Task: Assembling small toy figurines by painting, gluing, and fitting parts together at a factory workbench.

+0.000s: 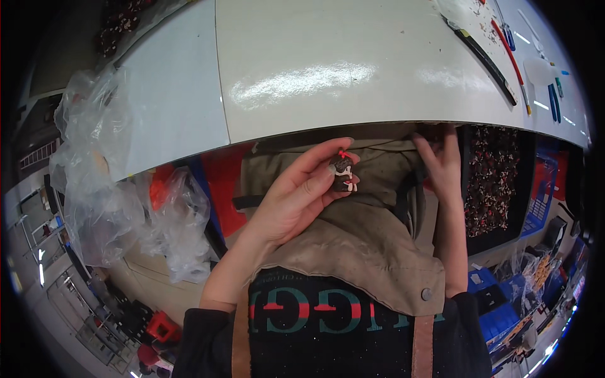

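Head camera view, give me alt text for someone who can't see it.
A person's left grip holds a small dark-brown and white figurine above a brown apron; the right grip is at the near edge of a white table. To the right, a dark tray holds many small brown, white and red pieces.

Light glares off the glossy white worktable (302, 38); a strip light (41, 273) glows far left.

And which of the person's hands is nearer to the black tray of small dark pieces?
Right. The right hand is just left of the black tray, at the table's edge. The left hand is farther left, holding a small figurine.
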The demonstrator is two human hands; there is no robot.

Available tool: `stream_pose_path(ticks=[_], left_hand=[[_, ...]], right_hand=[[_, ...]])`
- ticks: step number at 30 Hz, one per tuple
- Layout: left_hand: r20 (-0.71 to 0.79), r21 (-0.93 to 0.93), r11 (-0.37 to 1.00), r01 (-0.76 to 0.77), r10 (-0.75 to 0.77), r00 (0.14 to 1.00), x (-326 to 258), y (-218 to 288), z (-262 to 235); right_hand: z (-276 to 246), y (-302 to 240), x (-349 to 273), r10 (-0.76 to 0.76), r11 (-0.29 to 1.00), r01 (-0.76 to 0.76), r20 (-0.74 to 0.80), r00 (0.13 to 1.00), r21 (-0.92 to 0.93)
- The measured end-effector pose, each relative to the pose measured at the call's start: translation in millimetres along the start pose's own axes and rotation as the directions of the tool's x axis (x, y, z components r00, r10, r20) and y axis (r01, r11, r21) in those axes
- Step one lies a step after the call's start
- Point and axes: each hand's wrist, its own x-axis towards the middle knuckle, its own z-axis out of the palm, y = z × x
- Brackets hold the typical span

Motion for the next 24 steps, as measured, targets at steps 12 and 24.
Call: stream_pose_path(ticks=[12, 24], left_hand=[[0.003, -0.028, 0.999, -0.027, 0.027, 1.0, -3.2, 2.9, 5.5], [0.008, 0.009, 0.998, -0.061, 0.061, 0.998, -1.1, -0.5, 3.2]], right_hand=[[31.9, 43.4, 68.3, -0.592, 0.678, 0.554, 0.086, 0.801, -0.483], [1.3, -53.3, -18.5, -0.369, 0.898, 0.374, 0.067, 0.927, -0.231]])
